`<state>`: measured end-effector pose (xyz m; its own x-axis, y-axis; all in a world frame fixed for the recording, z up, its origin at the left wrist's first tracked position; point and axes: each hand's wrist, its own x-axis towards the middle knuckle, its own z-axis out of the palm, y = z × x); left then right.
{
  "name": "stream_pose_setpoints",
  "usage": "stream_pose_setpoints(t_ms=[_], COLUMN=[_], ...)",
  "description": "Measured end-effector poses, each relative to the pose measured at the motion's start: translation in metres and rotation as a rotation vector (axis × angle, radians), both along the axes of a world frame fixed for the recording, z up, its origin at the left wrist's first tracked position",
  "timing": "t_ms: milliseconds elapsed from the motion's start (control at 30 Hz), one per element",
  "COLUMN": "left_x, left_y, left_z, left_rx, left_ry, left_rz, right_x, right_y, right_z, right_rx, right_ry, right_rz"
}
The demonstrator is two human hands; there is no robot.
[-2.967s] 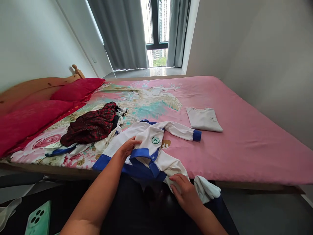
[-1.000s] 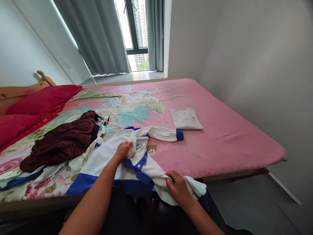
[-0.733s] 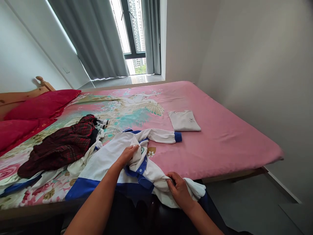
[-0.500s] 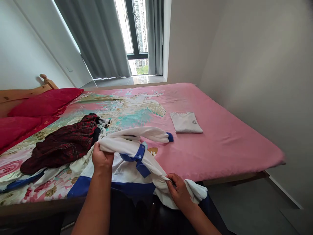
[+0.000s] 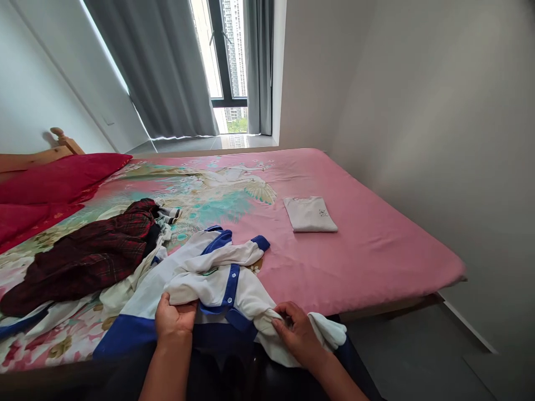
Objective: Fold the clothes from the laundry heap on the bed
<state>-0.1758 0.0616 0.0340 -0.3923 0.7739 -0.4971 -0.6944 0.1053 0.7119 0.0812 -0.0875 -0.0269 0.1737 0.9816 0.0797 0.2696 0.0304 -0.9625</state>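
Note:
A white polo shirt with blue trim (image 5: 254,295) lies bunched over the bed's near edge, its buttoned blue placket facing up. One sleeve with a blue cuff stretches across the bed. At the shirt's left part, my left hand (image 5: 175,318) is palm up and closed on the white cloth, its fingertips hidden beneath. My right hand (image 5: 298,333) pinches the white fabric farther right, where part of the shirt hangs over my lap. A wide blue band of the shirt spreads left of my left hand.
A dark red plaid garment (image 5: 92,250) lies heaped with other clothes at left. A folded light shirt (image 5: 311,216) rests on the pink bedsheet (image 5: 376,250). Red pillows (image 5: 71,175) lean by the wooden headboard (image 5: 33,161). A wall (image 5: 409,111) rises at right.
My left hand has lowered with the cloth. The raised sleeve has dropped toward the bed and its cuff has shifted left, exposing the collar. The whole view has shifted slightly.

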Motion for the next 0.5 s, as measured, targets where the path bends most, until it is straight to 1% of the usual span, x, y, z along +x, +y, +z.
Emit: stream_pose_setpoints(t_ms=[33, 100, 200, 267, 333, 400, 433, 500], left_x=[0.003, 0.01, 0.019, 0.024, 0.028, 0.032, 0.033, 0.036], left_y=[0.002, 0.006, 0.008, 0.009, 0.011, 0.013, 0.014, 0.015], left_z=[-0.002, -0.009, -0.021, -0.029, -0.037, -0.044, -0.048, -0.054], left_rx=[-0.005, -0.03, -0.085, -0.107, -0.131, -0.159, -0.167, -0.157], left_ry=[0.031, 0.155, 0.46, 0.636, 0.846, 1.103, 1.2, 1.277], left_rz=[-0.001, 0.006, 0.006, -0.031, -0.092, -0.132, -0.134, -0.108], right_x=[0.005, 0.024, 0.067, 0.099, 0.126, 0.145, 0.152, 0.162], right_y=[0.006, 0.027, 0.073, 0.11, 0.145, 0.177, 0.191, 0.215], right_z=[0.001, 0.002, 0.003, 0.003, 0.001, -0.001, -0.002, -0.002], right_rx=[-0.016, -0.04, -0.042, -0.056, -0.088, -0.108, -0.106, -0.103], right_ry=[0.091, 0.346, 0.74, 0.911, 0.982, 0.994, 0.994, 1.008], right_rz=[-0.038, -0.181, -0.41, -0.517, -0.595, -0.646, -0.662, -0.691])
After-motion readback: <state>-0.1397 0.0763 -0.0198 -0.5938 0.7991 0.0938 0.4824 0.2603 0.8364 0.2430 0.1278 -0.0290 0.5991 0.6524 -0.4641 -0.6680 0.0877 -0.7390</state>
